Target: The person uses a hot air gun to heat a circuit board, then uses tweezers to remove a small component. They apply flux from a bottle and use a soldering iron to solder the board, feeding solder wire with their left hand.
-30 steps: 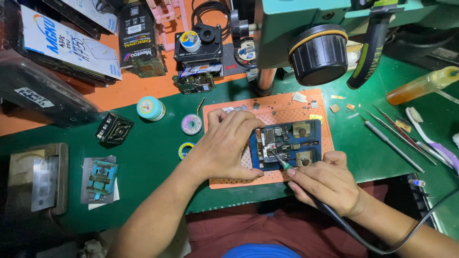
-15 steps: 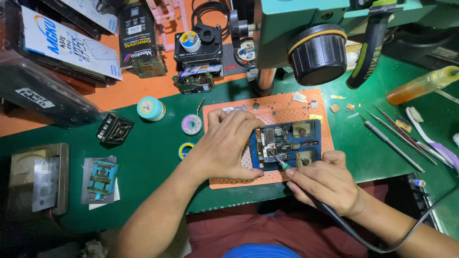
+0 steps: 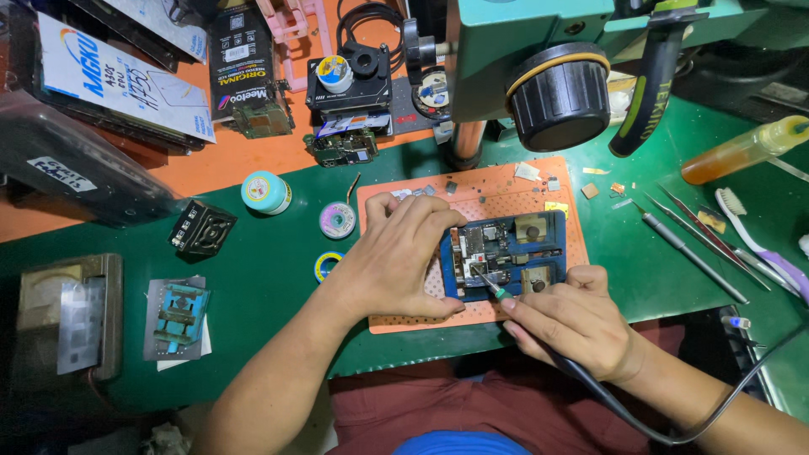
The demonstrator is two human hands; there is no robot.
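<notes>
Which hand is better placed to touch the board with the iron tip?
Right. The right hand holds the iron, its tip at the board. The left hand rests flat on the holder.

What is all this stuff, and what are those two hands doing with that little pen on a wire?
The picture comes from a camera worn on the person's head, looking down at a work table with a green mat. Both hands belong to that person. The left hand lies flat on an orange pad and rests against a blue holder. Clamped in that holder is a small circuit board, the kind of part found inside electronic gadgets. The right hand holds a thin pen-shaped tool with a black cable, and its tip touches the board. The big green machine with a black knob stands above the pad. To the right lie tweezers, a toothbrush and a bottle of amber liquid. To the left are small round tins and spare parts.
</notes>
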